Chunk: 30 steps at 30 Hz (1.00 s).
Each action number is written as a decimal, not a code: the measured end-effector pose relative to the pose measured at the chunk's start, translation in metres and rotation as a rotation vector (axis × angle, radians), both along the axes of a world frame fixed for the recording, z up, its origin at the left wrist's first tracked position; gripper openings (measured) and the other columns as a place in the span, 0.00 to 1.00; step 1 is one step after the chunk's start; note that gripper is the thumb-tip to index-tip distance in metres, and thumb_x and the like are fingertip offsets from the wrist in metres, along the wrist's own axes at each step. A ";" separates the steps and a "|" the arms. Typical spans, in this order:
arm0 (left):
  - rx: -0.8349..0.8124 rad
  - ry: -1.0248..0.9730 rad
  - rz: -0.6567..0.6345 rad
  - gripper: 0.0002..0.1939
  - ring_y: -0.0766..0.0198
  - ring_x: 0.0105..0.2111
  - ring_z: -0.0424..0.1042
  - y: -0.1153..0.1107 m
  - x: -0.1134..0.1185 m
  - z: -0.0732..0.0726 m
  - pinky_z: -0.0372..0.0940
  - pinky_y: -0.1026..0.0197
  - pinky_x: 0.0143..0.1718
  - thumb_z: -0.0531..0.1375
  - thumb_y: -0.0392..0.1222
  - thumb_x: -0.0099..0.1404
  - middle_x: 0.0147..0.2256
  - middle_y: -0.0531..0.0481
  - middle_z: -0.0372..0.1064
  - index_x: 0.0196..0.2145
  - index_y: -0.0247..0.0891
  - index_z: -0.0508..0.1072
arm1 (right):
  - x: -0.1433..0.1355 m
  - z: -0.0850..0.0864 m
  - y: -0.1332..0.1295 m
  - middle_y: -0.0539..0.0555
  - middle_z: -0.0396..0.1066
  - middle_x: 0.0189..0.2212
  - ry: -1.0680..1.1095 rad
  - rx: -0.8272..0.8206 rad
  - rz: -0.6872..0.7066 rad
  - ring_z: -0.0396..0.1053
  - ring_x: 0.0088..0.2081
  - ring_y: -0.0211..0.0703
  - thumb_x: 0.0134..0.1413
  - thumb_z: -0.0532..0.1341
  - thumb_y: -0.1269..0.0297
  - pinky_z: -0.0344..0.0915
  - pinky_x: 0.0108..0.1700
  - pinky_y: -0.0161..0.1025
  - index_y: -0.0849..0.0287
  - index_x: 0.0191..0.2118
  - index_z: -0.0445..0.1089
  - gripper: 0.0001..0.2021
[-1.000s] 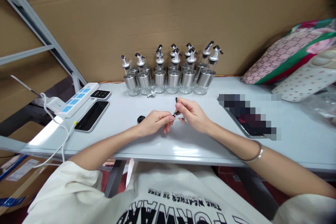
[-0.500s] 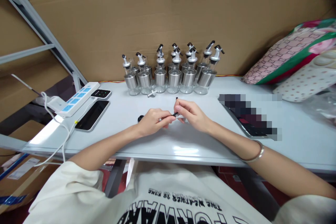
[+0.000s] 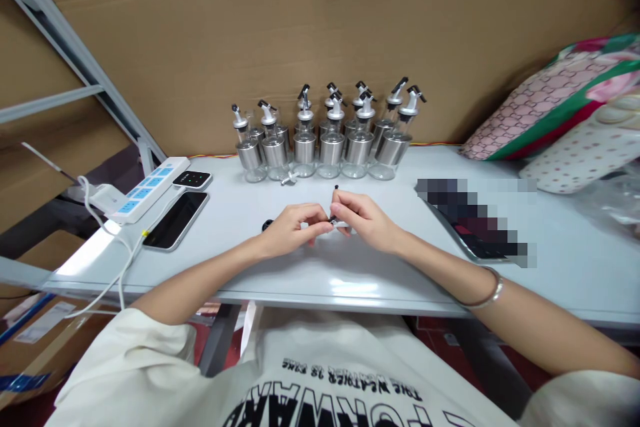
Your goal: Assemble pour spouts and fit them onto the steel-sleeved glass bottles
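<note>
Over the bench (image 3: 290, 280), the person's left hand (image 3: 295, 230) and right hand (image 3: 367, 217) meet, thumb and fingers of each pinched nearly closed on a small black-and-white piece (image 3: 341, 224) between them. From it, a round black part (image 3: 267, 224) sits at nine o'clock beside the left hand, a loose silvery-white part (image 3: 290, 178) at eleven, and capped bottles (image 3: 331, 147) at twelve.

Small white-and-black plastic-looking piece (image 3: 341, 224), partly finger-hidden, is sitting pinched between left hand (image 3: 293, 230) and right hand (image 3: 369, 221).
</note>
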<state>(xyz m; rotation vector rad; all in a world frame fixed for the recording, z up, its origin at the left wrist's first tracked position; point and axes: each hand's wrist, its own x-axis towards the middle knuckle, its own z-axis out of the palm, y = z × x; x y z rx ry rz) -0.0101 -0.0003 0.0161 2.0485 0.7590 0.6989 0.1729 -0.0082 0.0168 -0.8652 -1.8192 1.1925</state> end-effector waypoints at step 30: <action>0.341 0.093 0.090 0.18 0.68 0.25 0.67 0.006 -0.001 -0.013 0.62 0.65 0.29 0.54 0.57 0.64 0.26 0.54 0.68 0.31 0.38 0.63 | -0.002 0.006 -0.004 0.43 0.59 0.21 0.192 -0.207 -0.052 0.60 0.16 0.29 0.52 0.57 0.42 0.47 0.17 0.26 0.58 0.29 0.56 0.22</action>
